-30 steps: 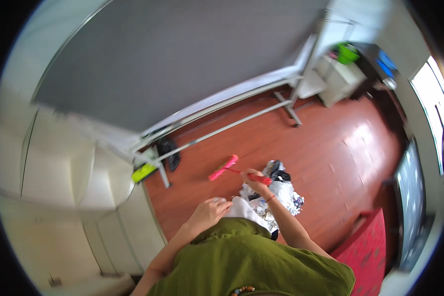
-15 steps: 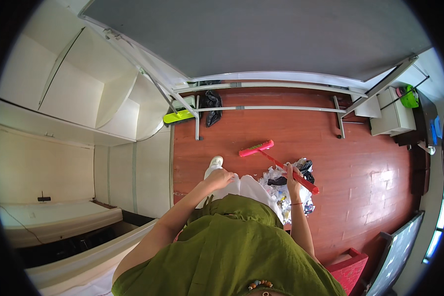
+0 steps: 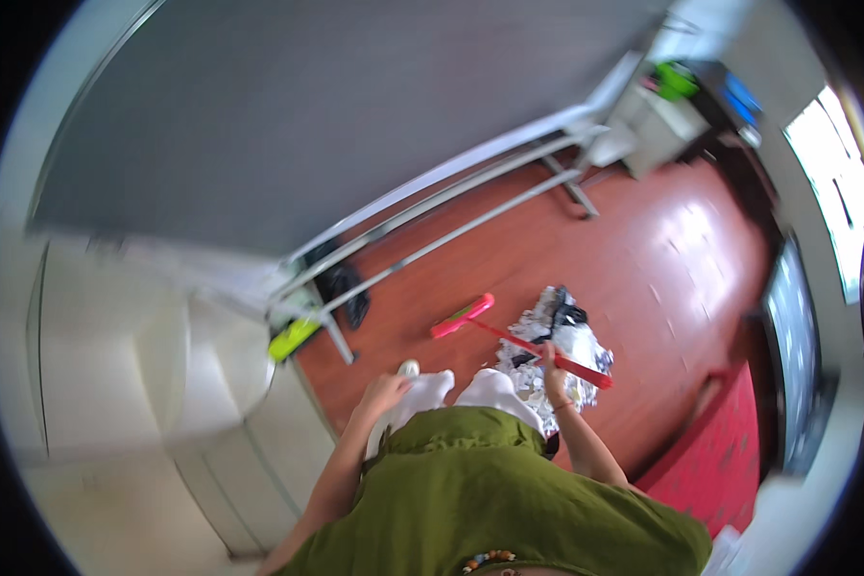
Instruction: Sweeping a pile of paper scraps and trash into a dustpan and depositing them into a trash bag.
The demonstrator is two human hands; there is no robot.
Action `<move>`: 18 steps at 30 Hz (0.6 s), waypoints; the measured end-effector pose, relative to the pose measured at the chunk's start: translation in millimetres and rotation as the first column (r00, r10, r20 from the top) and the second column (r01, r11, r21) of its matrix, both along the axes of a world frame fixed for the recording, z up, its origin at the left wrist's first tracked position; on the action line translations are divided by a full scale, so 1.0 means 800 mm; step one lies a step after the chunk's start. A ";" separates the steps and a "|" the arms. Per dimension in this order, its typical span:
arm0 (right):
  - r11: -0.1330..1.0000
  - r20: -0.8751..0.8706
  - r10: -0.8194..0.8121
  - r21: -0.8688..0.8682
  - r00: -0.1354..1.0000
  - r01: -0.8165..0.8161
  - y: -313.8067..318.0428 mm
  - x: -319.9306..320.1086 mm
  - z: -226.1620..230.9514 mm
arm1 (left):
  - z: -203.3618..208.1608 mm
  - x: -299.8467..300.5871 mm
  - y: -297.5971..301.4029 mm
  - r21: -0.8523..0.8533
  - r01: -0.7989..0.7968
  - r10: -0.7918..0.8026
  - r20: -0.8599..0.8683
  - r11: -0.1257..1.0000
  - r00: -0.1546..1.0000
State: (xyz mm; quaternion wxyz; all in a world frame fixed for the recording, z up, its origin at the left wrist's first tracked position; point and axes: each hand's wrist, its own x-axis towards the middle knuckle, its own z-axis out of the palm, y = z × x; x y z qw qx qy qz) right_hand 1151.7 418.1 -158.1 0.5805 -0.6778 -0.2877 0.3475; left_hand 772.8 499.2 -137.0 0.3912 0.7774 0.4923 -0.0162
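Sweeping grip: the right hand (image 3: 551,370) is closed round the red handle of the broom (image 3: 509,336), partway along it, with the upper end of the stick jutting past the hand toward the right.
Broom head: the pink-red head with a green strip lies on the wooden floor (image 3: 662,259), ahead of the person's feet and just left of the rubbish pile (image 3: 557,355).
Left hand: the left hand (image 3: 382,394) rests empty on the white trouser leg, fingers loosely curled, holding nothing.
Pile: crumpled white, silver and black scraps sit heaped beside the person's right leg, partly under the handle.
Risk, scatter: with only one hand on the stick, I judge a hard stroke could flick the light scraps across the floor instead of gathering them.
Risk, snag: the metal frame legs (image 3: 422,245) and the dark shoes (image 3: 341,288) under them stand near the broom head; a long push could knock into them.
Risk, footing: the pile lies close to the feet, so a step sideways could tread it apart.
Risk, sight: the view is blurred, so fine detail of the grip is uncertain.
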 end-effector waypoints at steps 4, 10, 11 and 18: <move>0.985 0.007 -0.129 -0.118 0.992 0.129 0.017 -0.082 -0.004 | -0.016 -0.082 0.028 -0.065 0.013 -0.012 0.016 0.998 1.000; 0.963 -0.073 -0.228 -0.165 0.971 0.213 0.020 -0.151 -0.012 | -0.050 -0.130 0.098 -0.195 0.237 -0.266 -0.135 0.952 0.954; 0.967 -0.159 -0.234 -0.145 0.959 0.212 0.018 -0.159 -0.015 | -0.061 -0.136 0.109 -0.215 0.246 -0.280 -0.143 0.945 0.949; 0.973 -0.072 -0.186 -0.153 0.980 0.174 -0.011 -0.194 0.008 | -0.121 -0.149 0.151 -0.194 0.287 -0.317 -0.145 0.938 0.937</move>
